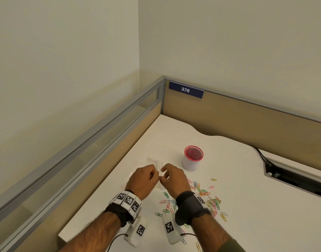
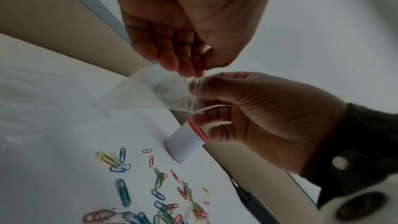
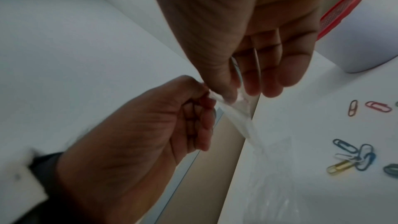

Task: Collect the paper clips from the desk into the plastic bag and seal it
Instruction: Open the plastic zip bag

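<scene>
Both hands meet above the white desk (image 1: 247, 206) and pinch the top edge of a clear plastic bag (image 1: 157, 163). My left hand (image 1: 155, 174) holds one side with thumb and curled fingers; my right hand (image 1: 163, 174) pinches the other side. In the left wrist view the left hand (image 2: 197, 72) and right hand (image 2: 200, 91) grip the bag (image 2: 150, 91), which trails down to the left. The right wrist view shows the right hand (image 3: 234, 94), left hand (image 3: 210, 98) and bag (image 3: 239, 118). Several coloured paper clips (image 1: 207, 199) (image 2: 161, 193) (image 3: 355, 156) lie scattered on the desk under my right wrist.
A white cup with a red mesh rim (image 1: 192, 158) (image 2: 185, 144) stands just beyond the clips. Tan partition walls (image 1: 247, 120) close the desk at the back and left. A cable slot (image 1: 292, 175) opens at the right.
</scene>
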The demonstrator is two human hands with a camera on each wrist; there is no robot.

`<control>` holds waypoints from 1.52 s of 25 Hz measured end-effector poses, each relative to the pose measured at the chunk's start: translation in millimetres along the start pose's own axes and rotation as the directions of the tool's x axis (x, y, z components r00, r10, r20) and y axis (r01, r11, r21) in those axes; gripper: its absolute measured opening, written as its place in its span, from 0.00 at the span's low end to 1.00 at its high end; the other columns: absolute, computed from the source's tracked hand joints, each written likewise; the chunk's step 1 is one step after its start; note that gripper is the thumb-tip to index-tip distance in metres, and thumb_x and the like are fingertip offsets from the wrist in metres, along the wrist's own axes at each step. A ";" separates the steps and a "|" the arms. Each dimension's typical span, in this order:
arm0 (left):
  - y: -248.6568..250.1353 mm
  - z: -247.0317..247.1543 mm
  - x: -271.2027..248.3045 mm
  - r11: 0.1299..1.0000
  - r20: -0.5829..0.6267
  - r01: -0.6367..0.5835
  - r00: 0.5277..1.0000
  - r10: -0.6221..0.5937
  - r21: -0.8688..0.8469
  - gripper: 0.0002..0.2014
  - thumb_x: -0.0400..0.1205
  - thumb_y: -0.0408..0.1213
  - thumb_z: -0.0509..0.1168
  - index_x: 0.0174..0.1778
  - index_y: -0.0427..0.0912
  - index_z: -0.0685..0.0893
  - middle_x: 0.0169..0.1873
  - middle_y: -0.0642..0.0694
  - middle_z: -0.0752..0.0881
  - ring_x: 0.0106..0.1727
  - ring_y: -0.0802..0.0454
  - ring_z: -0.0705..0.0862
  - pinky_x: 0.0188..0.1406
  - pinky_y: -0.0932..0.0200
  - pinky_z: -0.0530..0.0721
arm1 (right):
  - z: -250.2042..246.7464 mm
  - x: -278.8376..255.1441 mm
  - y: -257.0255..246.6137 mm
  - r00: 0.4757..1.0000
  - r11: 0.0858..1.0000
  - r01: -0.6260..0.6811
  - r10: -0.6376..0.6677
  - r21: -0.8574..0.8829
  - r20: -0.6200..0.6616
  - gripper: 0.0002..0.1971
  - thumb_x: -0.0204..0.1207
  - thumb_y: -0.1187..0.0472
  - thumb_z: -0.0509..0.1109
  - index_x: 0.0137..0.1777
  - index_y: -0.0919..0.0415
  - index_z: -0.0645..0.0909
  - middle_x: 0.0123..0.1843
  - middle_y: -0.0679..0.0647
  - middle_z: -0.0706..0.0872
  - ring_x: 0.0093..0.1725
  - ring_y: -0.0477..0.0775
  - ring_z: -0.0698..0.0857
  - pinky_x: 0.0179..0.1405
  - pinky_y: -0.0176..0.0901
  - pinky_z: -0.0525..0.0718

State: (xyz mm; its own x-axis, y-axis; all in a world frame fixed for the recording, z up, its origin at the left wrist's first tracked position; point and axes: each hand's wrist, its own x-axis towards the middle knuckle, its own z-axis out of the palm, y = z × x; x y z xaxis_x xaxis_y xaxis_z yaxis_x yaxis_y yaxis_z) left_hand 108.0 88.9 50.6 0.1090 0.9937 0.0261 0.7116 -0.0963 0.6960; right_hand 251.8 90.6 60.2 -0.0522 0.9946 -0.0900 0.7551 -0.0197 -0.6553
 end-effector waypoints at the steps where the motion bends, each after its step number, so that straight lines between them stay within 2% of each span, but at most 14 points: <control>1: -1.7 0.6 0.2 1.000 0.005 -0.019 1.000 0.019 -0.017 0.15 0.85 0.43 0.63 0.32 0.47 0.73 0.24 0.52 0.77 0.25 0.55 0.72 0.28 0.50 0.79 | -1.2 0.4 0.6 1.000 1.000 -0.002 0.002 0.002 -0.028 0.05 0.77 0.55 0.68 0.49 0.53 0.81 0.43 0.49 0.85 0.41 0.51 0.83 0.44 0.46 0.86; 6: -3.9 2.2 -1.0 0.971 0.029 -0.052 0.998 0.060 -0.235 0.10 0.85 0.42 0.65 0.39 0.43 0.83 0.32 0.46 0.87 0.32 0.53 0.83 0.34 0.59 0.80 | -9.5 -0.5 3.6 0.997 0.955 -0.003 -0.020 0.298 0.077 0.07 0.78 0.59 0.67 0.52 0.58 0.85 0.45 0.54 0.87 0.36 0.52 0.86 0.35 0.43 0.90; 10: -10.3 1.3 -4.2 0.948 0.053 -0.045 0.997 0.065 -0.314 0.10 0.85 0.42 0.65 0.41 0.42 0.84 0.34 0.46 0.89 0.33 0.61 0.83 0.34 0.68 0.78 | -6.4 0.7 9.0 0.998 0.961 0.002 -0.018 0.278 0.055 0.06 0.78 0.57 0.71 0.50 0.57 0.87 0.44 0.52 0.88 0.38 0.51 0.86 0.38 0.46 0.91; 15: -18.7 2.3 -5.9 0.985 -0.054 -0.011 0.999 0.002 -0.173 0.13 0.83 0.39 0.67 0.32 0.44 0.77 0.26 0.51 0.79 0.28 0.58 0.73 0.32 0.61 0.74 | -2.0 5.6 8.9 0.996 0.985 -0.063 0.071 0.163 -0.047 0.05 0.76 0.65 0.66 0.41 0.57 0.82 0.39 0.53 0.86 0.40 0.57 0.86 0.47 0.56 0.90; 17: -25.4 -4.2 -9.8 0.976 -0.107 -0.062 0.993 0.041 -0.210 0.09 0.80 0.44 0.72 0.38 0.47 0.79 0.34 0.54 0.83 0.35 0.59 0.78 0.38 0.60 0.78 | -5.2 7.0 9.5 0.993 0.981 -0.077 0.091 0.181 -0.071 0.08 0.75 0.68 0.64 0.43 0.55 0.82 0.42 0.53 0.87 0.41 0.57 0.87 0.46 0.56 0.90; 18: -29.0 -7.7 -12.2 0.971 -0.103 -0.101 0.992 0.080 -0.219 0.12 0.76 0.49 0.75 0.47 0.50 0.81 0.45 0.56 0.85 0.45 0.61 0.81 0.47 0.62 0.81 | -6.9 7.0 10.1 0.994 0.979 -0.067 0.083 0.193 -0.075 0.10 0.75 0.69 0.63 0.43 0.55 0.83 0.42 0.53 0.87 0.40 0.57 0.87 0.45 0.56 0.90; 20: -32.9 -9.6 -14.3 0.981 0.013 -0.151 0.988 0.154 -0.126 0.41 0.65 0.59 0.80 0.73 0.57 0.72 0.72 0.64 0.74 0.71 0.66 0.72 0.70 0.64 0.72 | -10.3 4.9 7.8 0.998 0.974 -0.034 0.044 0.222 -0.042 0.12 0.75 0.71 0.62 0.43 0.55 0.84 0.43 0.54 0.87 0.37 0.55 0.88 0.41 0.51 0.91; 22: -29.7 -5.3 -13.0 0.983 0.118 -0.177 0.978 0.171 0.042 0.60 0.60 0.63 0.81 0.85 0.59 0.52 0.80 0.68 0.56 0.79 0.68 0.56 0.79 0.60 0.58 | -11.3 -0.1 0.7 0.999 0.964 -0.007 -0.004 0.265 0.040 0.13 0.76 0.71 0.62 0.44 0.56 0.86 0.46 0.55 0.87 0.35 0.54 0.88 0.36 0.40 0.88; 24: -31.7 4.8 -9.7 0.988 0.145 -0.149 0.979 0.143 0.029 0.63 0.63 0.57 0.82 0.86 0.60 0.45 0.82 0.66 0.53 0.80 0.67 0.54 0.79 0.58 0.57 | -12.5 -4.0 -5.9 0.995 0.953 0.010 -0.038 0.302 0.088 0.13 0.76 0.71 0.63 0.45 0.56 0.87 0.49 0.54 0.87 0.33 0.51 0.86 0.31 0.32 0.82; 26: -42.3 10.1 -7.1 0.973 0.144 0.028 0.990 0.006 -0.231 0.57 0.72 0.38 0.80 0.86 0.61 0.45 0.83 0.59 0.58 0.81 0.61 0.60 0.78 0.58 0.64 | -16.4 -5.9 -8.8 0.996 0.938 0.014 -0.044 0.347 0.080 0.14 0.76 0.71 0.63 0.45 0.56 0.88 0.47 0.51 0.86 0.31 0.50 0.84 0.30 0.30 0.79; 28: -55.5 11.3 -5.5 0.821 0.191 0.239 0.968 -0.162 -0.518 0.45 0.80 0.23 0.67 0.85 0.60 0.52 0.83 0.48 0.66 0.80 0.50 0.69 0.76 0.52 0.70 | -22.8 -6.3 -8.0 0.997 0.921 0.006 -0.033 0.389 0.063 0.14 0.76 0.72 0.62 0.45 0.57 0.88 0.42 0.48 0.85 0.29 0.48 0.83 0.29 0.32 0.79; 31: -58.0 13.1 -2.9 0.515 0.290 0.400 0.914 -0.283 -0.758 0.22 0.85 0.28 0.64 0.72 0.52 0.74 0.62 0.40 0.87 0.63 0.44 0.86 0.65 0.46 0.82 | -28.7 -6.4 -5.9 0.997 0.919 -0.005 -0.024 0.394 0.070 0.13 0.74 0.72 0.64 0.46 0.57 0.88 0.38 0.49 0.84 0.29 0.47 0.83 0.29 0.32 0.80; 35: -58.1 15.4 3.1 0.549 0.220 0.387 0.912 -0.345 -0.741 0.06 0.85 0.27 0.64 0.50 0.37 0.87 0.34 0.42 0.87 0.41 0.43 0.82 0.43 0.54 0.86 | -27.3 -4.1 -2.4 0.999 0.935 -0.029 0.021 0.355 0.027 0.12 0.73 0.72 0.68 0.49 0.56 0.86 0.33 0.51 0.82 0.31 0.49 0.82 0.31 0.34 0.80; 38: -63.1 11.9 3.5 0.626 0.115 0.343 0.920 -0.374 -0.701 0.03 0.83 0.29 0.69 0.46 0.39 0.86 0.38 0.40 0.87 0.38 0.44 0.82 0.41 0.56 0.83 | -31.5 -1.7 3.7 0.996 0.929 -0.051 0.073 0.367 -0.046 0.13 0.73 0.72 0.68 0.52 0.57 0.85 0.33 0.55 0.84 0.30 0.48 0.83 0.31 0.35 0.81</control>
State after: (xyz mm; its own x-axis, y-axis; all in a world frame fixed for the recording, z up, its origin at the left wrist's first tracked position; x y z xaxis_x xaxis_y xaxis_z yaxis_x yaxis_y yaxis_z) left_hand 71.7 97.8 -1.7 -0.0860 0.9437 -0.3195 -0.0039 0.3203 0.9473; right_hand 275.3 92.1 81.5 0.0331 0.9942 -0.1027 0.4645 -0.1064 -0.8792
